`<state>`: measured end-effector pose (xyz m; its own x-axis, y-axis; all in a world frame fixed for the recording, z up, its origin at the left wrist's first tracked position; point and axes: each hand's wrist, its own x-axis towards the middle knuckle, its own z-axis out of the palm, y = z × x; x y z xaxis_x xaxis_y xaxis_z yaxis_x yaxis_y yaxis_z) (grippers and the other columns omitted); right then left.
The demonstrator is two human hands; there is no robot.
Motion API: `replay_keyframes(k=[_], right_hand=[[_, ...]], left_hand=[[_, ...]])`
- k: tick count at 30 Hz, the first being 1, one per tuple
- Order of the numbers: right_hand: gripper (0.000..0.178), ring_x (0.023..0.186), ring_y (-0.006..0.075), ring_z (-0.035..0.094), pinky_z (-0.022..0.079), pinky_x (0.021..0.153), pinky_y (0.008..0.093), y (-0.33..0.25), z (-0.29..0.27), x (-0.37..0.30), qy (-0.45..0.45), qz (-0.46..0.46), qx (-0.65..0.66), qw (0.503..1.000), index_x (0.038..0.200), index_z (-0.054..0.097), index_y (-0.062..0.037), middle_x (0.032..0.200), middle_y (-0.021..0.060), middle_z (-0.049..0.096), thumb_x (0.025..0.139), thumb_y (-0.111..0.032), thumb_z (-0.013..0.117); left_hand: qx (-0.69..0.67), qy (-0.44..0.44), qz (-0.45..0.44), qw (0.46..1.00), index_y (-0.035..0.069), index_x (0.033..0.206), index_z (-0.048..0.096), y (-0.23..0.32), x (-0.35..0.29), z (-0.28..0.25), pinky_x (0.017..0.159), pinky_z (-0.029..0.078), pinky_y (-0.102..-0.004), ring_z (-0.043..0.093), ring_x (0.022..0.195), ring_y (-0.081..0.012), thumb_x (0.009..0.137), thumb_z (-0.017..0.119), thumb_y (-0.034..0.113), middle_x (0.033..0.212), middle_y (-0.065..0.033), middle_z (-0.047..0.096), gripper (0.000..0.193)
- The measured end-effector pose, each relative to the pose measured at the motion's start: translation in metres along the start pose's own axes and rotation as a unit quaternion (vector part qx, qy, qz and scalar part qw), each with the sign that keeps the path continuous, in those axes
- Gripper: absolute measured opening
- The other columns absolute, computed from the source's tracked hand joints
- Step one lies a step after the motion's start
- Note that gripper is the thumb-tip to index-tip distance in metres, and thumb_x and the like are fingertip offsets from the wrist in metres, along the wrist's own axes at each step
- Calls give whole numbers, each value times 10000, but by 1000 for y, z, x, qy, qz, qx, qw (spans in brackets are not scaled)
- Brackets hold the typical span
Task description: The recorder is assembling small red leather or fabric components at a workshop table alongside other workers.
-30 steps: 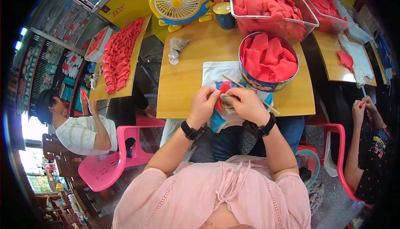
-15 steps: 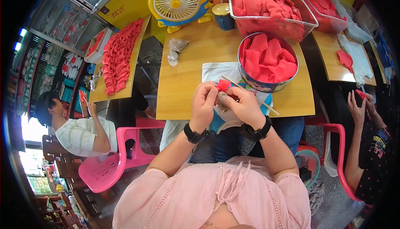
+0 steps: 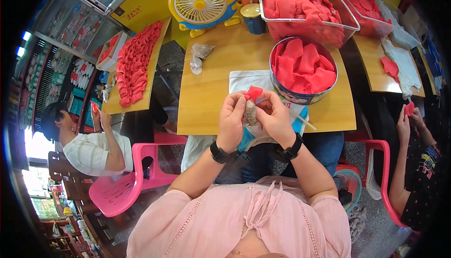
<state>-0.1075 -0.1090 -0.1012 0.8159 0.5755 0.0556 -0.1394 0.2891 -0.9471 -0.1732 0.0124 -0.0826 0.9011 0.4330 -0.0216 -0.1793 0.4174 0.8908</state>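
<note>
Above the table's near edge, my left hand (image 3: 231,119) and my right hand (image 3: 274,119) meet with fingers closed in a pinch. Between them they hold a small piece of red cloth (image 3: 254,92), its loose end sticking up past the fingertips. Just below it, a wrinkled grey-brown bundle (image 3: 251,113) hangs between my thumbs; its exact kind I cannot tell. A white cloth (image 3: 239,78) with blue parts lies under my hands. Part of a thin pale stick (image 3: 303,121) shows beside my right hand, its other end hidden.
A round tin (image 3: 300,97) of red cloth pieces stands right of my hands. Behind it are a clear bin (image 3: 312,23) of red cloth, a blue mug (image 3: 254,22) and a yellow fan (image 3: 201,5). A crumpled clear bag (image 3: 199,56) lies left. People sit at both sides.
My hands have turned the held piece, so the grey-brown bundle shows more and the red cloth points up. The stick's upper end is now hidden. The right-hand person's red piece has moved lower.
</note>
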Motion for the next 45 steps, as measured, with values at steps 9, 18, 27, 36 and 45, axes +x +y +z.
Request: replay_keyframes(k=[9,18,27,36,45], right_hand=[[71,665,62,585,453,503,237,0,-7,4,-3,39,-17,999,1015,613,-15,813,-2,621,951,-45,610],[202,703,208,615,498,631,313,-10,1,0,-16,-149,-348,925,944,632,-7,806,97,638,901,-188,709],[235,913,381,639,517,783,470,-3,5,-5,-32,-75,-486,870,934,630,-8,930,197,656,851,-215,701],[191,952,351,647,526,802,436,2,1,-12,-24,-108,-512,852,989,711,-64,1013,142,669,852,-192,677],[191,886,312,667,529,768,393,13,-7,-6,-17,-128,-467,875,990,731,-89,995,92,689,817,-100,651]], left_hand=[[198,-20,27,980,47,1088,607,-5,-1,-14,860,468,-239,576,960,-92,985,630,150,1013,-21,628,148],[647,-31,294,703,32,893,678,11,8,-39,716,507,-412,611,825,-348,820,715,92,900,-134,614,101],[543,-103,249,795,37,925,678,0,18,-46,713,522,-418,632,832,-352,881,658,99,919,-149,636,78],[548,-121,300,771,54,875,672,2,5,-39,711,528,-437,626,824,-363,836,641,104,879,-151,616,71],[572,-96,253,774,33,858,705,-4,19,-56,753,538,-444,652,825,-360,803,659,132,861,-174,660,123]])
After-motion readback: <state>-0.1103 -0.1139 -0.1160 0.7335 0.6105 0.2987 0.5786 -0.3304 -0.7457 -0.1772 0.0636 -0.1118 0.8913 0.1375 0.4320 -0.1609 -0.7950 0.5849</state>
